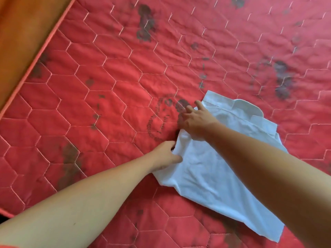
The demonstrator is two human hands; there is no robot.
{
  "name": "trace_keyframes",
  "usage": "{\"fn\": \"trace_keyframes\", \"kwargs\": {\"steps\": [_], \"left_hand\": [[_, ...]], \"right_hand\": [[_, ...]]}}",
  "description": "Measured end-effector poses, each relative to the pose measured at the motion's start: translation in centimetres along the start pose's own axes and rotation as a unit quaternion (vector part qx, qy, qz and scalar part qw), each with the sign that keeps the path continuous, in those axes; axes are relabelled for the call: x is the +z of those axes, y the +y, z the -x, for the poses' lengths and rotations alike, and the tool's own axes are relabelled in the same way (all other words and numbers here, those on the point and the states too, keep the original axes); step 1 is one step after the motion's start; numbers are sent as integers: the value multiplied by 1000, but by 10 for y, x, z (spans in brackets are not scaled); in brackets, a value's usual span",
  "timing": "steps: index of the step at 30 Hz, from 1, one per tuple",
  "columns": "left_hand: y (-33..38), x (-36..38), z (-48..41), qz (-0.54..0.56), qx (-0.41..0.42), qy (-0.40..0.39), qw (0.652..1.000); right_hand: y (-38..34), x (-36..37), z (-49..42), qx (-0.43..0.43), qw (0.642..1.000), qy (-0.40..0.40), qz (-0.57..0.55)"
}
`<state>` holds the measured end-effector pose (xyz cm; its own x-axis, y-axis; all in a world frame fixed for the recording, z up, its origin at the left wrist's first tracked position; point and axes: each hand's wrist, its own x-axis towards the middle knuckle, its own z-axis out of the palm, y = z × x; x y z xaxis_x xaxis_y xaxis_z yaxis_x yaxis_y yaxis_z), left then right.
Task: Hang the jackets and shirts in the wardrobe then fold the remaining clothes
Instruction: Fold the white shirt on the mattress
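Red quilted mattress (107, 77), stitched in hexagons and blotched with dark stains (146, 22), fills the view; orange-brown wood (21, 33) borders its far-left edge; a white collared shirt (206, 169) lies toward its near-right side; the left hand (166, 154) pinches the shirt's left edge; the right hand (197, 120), fingers spread, presses on it.

Below me the red mattress (111, 72) fills nearly all I can see, quilted in pale stitching that draws long hexagons across it. Dark grey stains (146, 22) are scattered over the fabric (the heaviest cluster sits near the top, another at the right). A corded edge (44, 45) in the same red runs on a slant at the upper left, and beyond it lies a smooth orange-brown wooden surface (19, 33). The light is soft and warm.
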<state>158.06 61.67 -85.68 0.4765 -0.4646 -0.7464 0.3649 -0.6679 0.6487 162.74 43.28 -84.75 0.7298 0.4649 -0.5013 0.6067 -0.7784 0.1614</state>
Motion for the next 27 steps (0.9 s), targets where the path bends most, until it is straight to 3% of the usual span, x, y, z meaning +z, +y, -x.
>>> {"fn": "trace_keyframes", "kwargs": {"steps": [5,10,14,18,22,24,27], "left_hand": [[48,66,9,5,20,-62,998],[91,157,13,-15,28,-94,995],[114,235,15,-19,65,-114,991],[117,294,9,-62,57,-154,984],[108,315,-5,-138,29,-190,972],[103,309,-11,-186,47,-157,969],[93,281,-24,-284,131,18,950]], "right_hand": [[30,9,65,6,999,-31,13],[58,47,164,21,996,87,-2],[67,88,243,54,994,94,-8],[64,139,299,113,993,-11,-25],[49,173,316,194,968,-116,-110],[42,183,316,221,953,-146,-146],[38,191,309,278,931,-114,-208]]}}
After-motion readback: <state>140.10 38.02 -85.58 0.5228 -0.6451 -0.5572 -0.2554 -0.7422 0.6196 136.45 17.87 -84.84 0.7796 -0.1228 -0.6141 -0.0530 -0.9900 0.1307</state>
